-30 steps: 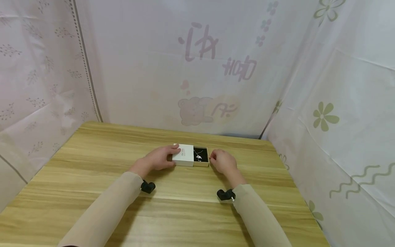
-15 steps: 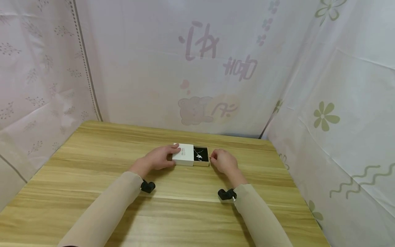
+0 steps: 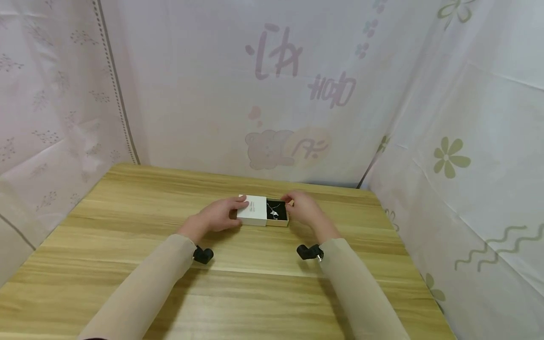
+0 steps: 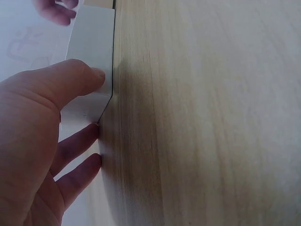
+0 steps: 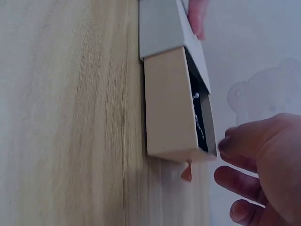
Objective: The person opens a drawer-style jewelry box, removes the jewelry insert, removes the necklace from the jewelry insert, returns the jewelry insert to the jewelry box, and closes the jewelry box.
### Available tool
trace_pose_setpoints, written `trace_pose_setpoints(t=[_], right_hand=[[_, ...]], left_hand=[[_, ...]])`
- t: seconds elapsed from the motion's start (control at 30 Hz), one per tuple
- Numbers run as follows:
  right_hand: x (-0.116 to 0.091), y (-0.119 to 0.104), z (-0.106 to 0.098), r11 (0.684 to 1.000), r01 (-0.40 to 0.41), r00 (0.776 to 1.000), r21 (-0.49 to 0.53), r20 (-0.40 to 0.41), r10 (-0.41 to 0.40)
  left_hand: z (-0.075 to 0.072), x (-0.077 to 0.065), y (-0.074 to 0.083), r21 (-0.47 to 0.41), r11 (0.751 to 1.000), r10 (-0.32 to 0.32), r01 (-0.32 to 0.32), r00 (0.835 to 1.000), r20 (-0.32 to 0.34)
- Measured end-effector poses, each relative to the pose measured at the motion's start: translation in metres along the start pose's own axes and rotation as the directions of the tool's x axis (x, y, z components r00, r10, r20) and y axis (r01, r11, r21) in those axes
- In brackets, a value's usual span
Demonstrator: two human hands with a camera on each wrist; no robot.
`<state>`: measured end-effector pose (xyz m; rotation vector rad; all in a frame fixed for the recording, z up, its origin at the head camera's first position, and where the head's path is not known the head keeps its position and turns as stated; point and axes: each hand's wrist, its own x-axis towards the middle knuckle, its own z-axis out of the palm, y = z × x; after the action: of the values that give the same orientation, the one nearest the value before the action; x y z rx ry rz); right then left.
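So from the head view there's a white cover (image 3: 252, 210) lying flat on the wood-look counter (image 3: 238, 302), and a cream drawer (image 3: 277, 224) sticks out of its right end. Inside the drawer, just right of the cover, a silver necklace (image 3: 274, 214) sits on a black pad (image 3: 281, 206). The left hand (image 3: 216, 216) has hold of the cover at its left end, thumb on the near side, fingers over the top. The right hand (image 3: 303, 208) is on the other side of the cover, up by the drawer's far right corner. Both arms have beige sleeves (image 3: 144, 288) with a black clip (image 3: 203, 255) at each wrist. Well behind the cover hangs a pale curtain (image 3: 191, 104) with a faded bear (image 3: 265, 148) on it.

Left wrist view: the thumb lies against the cover's near side, and two fingers show around its left end. A bit of the other hand pokes in past the cover.

Right wrist view: a little orange-brown tab (image 5: 186, 172) hangs off the drawer's end, the one facing away from the cover. The right hand's fingers are loosely bent and spread, nothing held, right next to the drawer's corner. Can't tell if they're actually touching it.
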<state>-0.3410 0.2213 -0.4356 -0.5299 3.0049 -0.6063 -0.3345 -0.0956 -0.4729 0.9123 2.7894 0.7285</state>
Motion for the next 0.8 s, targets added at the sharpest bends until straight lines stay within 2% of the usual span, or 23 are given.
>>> trace_pose_setpoints(t=[0.07,0.17,0.3,0.57,0.8], right_hand=[[0.004,-0.005,0.000,0.999,0.019,0.999,-0.034,0.039,-0.018],[0.008,-0.011,0.002,0.993,0.012,0.996,-0.115,0.093,-0.001],[0.010,-0.014,0.004,0.977,0.020,0.991,-0.212,0.130,0.008],[0.011,-0.023,0.003,0.938,0.061,0.980,-0.340,0.198,0.008],[0.019,-0.026,0.006,0.908,0.090,0.970,-0.410,0.244,0.014]], left_hand=[[0.000,0.000,-0.001,0.001,1.000,0.000,0.000,1.000,0.001],[0.001,0.001,-0.002,0.000,1.000,0.001,-0.001,1.000,0.003],[-0.001,0.000,-0.001,-0.004,1.000,0.000,0.000,1.000,0.005],[-0.002,0.000,0.001,0.016,1.000,-0.002,0.002,1.000,0.005],[-0.001,0.000,0.002,0.024,1.000,0.004,-0.004,1.000,0.012]])
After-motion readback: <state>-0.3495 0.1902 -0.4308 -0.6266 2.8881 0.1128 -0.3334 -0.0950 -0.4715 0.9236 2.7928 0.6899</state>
